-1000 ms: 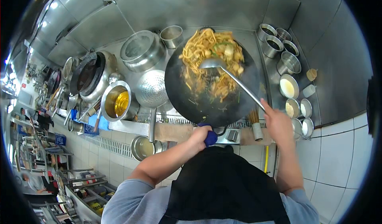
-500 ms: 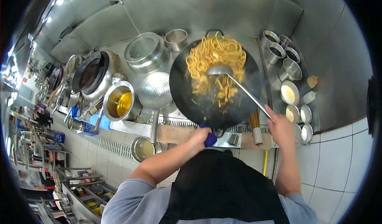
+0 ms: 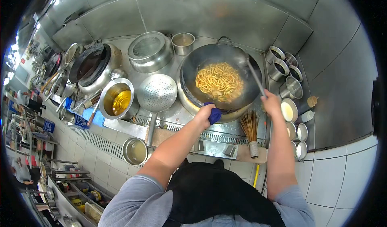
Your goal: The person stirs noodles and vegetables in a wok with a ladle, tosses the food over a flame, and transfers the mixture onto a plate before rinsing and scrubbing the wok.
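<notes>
Thick noodles (image 3: 219, 81) lie in the bottom of a black wok (image 3: 207, 54), which rests on the round stove burner. My left hand (image 3: 206, 115) is closed around a blue cloth (image 3: 214, 114) at the wok's near edge; the handle beneath is hidden. A long-handled metal ladle (image 3: 256, 78) is gripped in my right hand (image 3: 270, 102). Its bowl is at the wok's upper right wall, blurred and apart from the noodles. Below my right hand, a bamboo brush (image 3: 250, 132) leans at the stove's front edge.
Left of the wok are a perforated strainer (image 3: 157, 93), a pot of yellow oil (image 3: 105, 100) and a large lidded pot (image 3: 135, 61). Several seasoning containers (image 3: 291, 88) line the right side. A pan of cloudy liquid (image 3: 128, 153) sits below the counter edge.
The wok has come down level onto the burner, and the noodles have dropped from its far side to its middle. The ladle has swung away from them to the upper right.
</notes>
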The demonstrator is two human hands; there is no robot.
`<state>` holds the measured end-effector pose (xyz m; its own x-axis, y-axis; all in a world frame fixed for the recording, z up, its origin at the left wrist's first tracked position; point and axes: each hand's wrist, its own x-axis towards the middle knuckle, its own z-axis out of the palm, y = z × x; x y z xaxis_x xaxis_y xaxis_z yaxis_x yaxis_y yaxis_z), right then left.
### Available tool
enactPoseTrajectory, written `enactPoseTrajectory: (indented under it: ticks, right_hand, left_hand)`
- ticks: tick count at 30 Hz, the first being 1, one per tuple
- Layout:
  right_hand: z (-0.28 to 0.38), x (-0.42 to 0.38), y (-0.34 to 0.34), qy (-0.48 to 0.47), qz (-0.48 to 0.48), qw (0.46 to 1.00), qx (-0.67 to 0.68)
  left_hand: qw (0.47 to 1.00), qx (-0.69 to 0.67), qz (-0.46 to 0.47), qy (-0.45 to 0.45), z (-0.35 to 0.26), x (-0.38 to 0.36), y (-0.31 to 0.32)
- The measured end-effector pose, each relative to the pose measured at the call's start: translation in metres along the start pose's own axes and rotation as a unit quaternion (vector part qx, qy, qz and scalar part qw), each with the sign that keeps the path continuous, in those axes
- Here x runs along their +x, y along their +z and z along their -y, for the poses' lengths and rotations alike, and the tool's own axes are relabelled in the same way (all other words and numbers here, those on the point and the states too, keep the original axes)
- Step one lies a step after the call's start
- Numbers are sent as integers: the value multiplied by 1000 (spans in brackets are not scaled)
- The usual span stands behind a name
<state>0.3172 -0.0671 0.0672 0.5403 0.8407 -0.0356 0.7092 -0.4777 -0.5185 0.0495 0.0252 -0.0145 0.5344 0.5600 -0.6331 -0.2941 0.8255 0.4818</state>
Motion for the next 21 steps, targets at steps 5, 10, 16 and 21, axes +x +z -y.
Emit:
enactPoseTrajectory:
  ticks: [5, 10, 16, 21]
  right_hand:
    - [56, 13, 13, 65, 246, 961, 109]
    - [16, -12, -21, -319, 29, 922, -220]
    - [-15, -65, -97, -293, -40, 885, -360]
    - [-9, -125, -131, -165, -55, 941, -291]
  left_hand:
    - [1000, 10, 27, 12, 4, 15, -14]
    - [997, -12, 81, 0, 1, -19, -20]
    - [995, 59, 51, -69, 18, -75, -66]
    - [992, 42, 75, -92, 28, -92, -90]
